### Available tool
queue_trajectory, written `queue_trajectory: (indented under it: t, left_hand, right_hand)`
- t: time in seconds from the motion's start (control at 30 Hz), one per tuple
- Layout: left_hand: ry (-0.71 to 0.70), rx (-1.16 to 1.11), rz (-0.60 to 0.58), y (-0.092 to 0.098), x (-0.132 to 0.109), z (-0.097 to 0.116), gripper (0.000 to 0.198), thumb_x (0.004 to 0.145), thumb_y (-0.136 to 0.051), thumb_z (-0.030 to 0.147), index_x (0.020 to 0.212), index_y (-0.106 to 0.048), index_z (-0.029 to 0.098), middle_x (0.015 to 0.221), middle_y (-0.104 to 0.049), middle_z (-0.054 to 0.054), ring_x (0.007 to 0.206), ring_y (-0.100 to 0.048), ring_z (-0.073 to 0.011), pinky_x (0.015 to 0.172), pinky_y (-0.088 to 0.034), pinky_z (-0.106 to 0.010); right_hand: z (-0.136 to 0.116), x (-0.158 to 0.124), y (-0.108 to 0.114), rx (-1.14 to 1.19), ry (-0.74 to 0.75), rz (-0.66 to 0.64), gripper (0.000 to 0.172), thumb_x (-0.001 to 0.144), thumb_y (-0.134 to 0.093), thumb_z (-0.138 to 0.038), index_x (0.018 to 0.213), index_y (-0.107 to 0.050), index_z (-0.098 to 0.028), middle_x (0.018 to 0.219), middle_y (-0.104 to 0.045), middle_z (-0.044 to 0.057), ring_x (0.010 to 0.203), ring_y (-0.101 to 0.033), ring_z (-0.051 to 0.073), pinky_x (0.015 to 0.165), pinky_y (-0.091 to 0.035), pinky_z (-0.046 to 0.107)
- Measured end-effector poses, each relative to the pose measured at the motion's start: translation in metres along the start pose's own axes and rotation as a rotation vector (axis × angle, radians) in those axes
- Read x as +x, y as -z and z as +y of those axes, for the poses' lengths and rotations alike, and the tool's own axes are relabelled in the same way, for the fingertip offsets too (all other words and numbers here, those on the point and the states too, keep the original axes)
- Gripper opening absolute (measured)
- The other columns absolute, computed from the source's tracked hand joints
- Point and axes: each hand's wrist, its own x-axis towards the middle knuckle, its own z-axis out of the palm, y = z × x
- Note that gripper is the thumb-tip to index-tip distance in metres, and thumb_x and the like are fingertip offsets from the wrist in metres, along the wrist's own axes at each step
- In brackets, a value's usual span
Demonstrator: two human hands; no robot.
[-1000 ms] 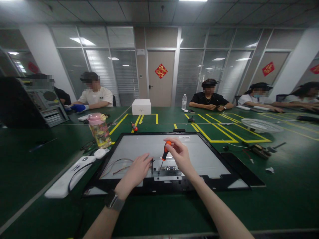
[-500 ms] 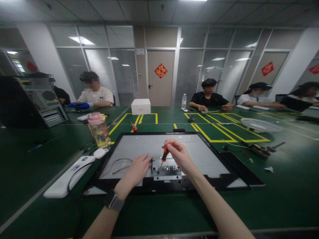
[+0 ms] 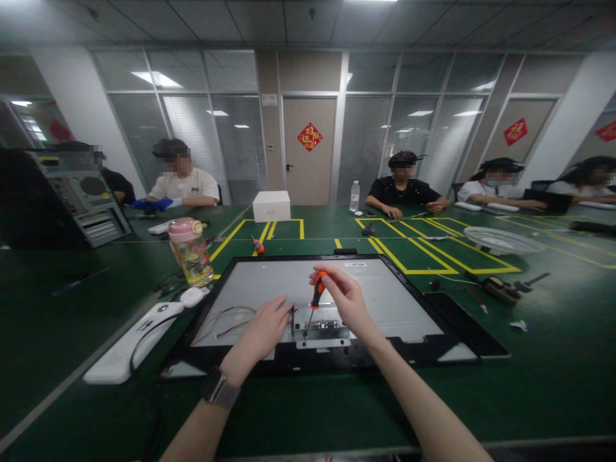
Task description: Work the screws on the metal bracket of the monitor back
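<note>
A flat monitor panel (image 3: 385,301) in a black frame lies face down on the green table before me. My right hand (image 3: 344,300) pinches the orange and black handle of a screwdriver (image 3: 315,299), held nearly upright with its tip on a small metal board cover (image 3: 323,332) near the panel's front edge. My left hand (image 3: 264,330), with a watch on the wrist, rests palm down on the panel, its fingertips against the left side of that cover. Thin coloured wires (image 3: 226,321) curl over the panel just left of it.
A pink-lidded bottle (image 3: 189,251), a white mouse (image 3: 192,296) and a long white part (image 3: 126,346) lie to the left. An open computer case (image 3: 77,199) stands far left. A white box (image 3: 272,206), a fan grille (image 3: 498,240) and a second screwdriver (image 3: 258,244) lie farther off. Several people sit around the table.
My right hand has shifted slightly left and its fingers have turned on the screwdriver handle. My left hand has stayed where it was. People at the far side have moved their arms.
</note>
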Motion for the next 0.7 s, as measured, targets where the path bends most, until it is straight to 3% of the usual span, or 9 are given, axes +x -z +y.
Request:
queue_trajectory:
  t: [0.13, 0.2, 0.33, 0.53, 0.7]
  left_hand:
    - [-0.013, -0.001, 0.017, -0.0025, 0.0002, -0.0025, 0.037, 0.100, -0.041, 0.021, 0.132, -0.060, 0.019, 0.146, -0.054, -0.014, 0.133, -0.052, -0.0274, 0.112, -0.039, -0.047]
    - [-0.018, -0.007, 0.025, -0.0033, 0.0001, -0.0032, 0.037, 0.100, -0.041, 0.021, 0.132, -0.060, 0.020, 0.147, -0.053, -0.013, 0.132, -0.053, -0.0269, 0.112, -0.039, -0.047]
    - [-0.012, -0.010, 0.027, -0.0021, -0.0007, -0.0023, 0.037, 0.100, -0.042, 0.022, 0.132, -0.060, 0.021, 0.147, -0.053, -0.013, 0.132, -0.053, -0.0270, 0.112, -0.039, -0.047]
    - [-0.012, 0.004, 0.008, 0.0008, -0.0015, -0.0002, 0.038, 0.100, -0.041, 0.023, 0.134, -0.058, 0.019, 0.147, -0.053, -0.014, 0.133, -0.052, -0.0279, 0.113, -0.038, -0.047]
    - [-0.029, -0.001, 0.039, -0.0023, -0.0002, -0.0025, 0.036, 0.100, -0.042, 0.022, 0.131, -0.060, 0.020, 0.145, -0.055, -0.013, 0.131, -0.054, -0.0263, 0.111, -0.040, -0.046]
  right_hand:
    - [-0.0013, -0.0030, -0.0021, -0.205, 0.135, 0.099, 0.015, 0.086, -0.070, -0.038, 0.093, -0.076, -0.026, 0.084, -0.063, 0.004, 0.081, -0.060, 0.021, 0.079, -0.050, 0.038]
    - [-0.0022, -0.0049, -0.0020, -0.263, 0.178, 0.093, 0.021, 0.092, -0.060, -0.037, 0.102, -0.076, -0.027, 0.087, -0.062, 0.005, 0.085, -0.060, 0.021, 0.082, -0.049, 0.039]
    - [-0.0023, -0.0065, -0.0015, -0.162, 0.142, -0.001, 0.031, 0.099, -0.048, -0.035, 0.121, -0.069, -0.028, 0.106, -0.067, 0.006, 0.098, -0.063, 0.022, 0.090, -0.047, 0.039]
    - [-0.0010, -0.0043, -0.0021, -0.197, 0.149, 0.088, 0.014, 0.086, -0.070, -0.032, 0.097, -0.076, -0.027, 0.085, -0.061, 0.003, 0.082, -0.060, 0.020, 0.079, -0.048, 0.035]
    - [-0.0045, -0.0046, -0.0011, -0.114, 0.076, 0.007, 0.028, 0.096, -0.053, -0.039, 0.111, -0.074, -0.028, 0.100, -0.070, 0.006, 0.095, -0.065, 0.023, 0.089, -0.048, 0.040]
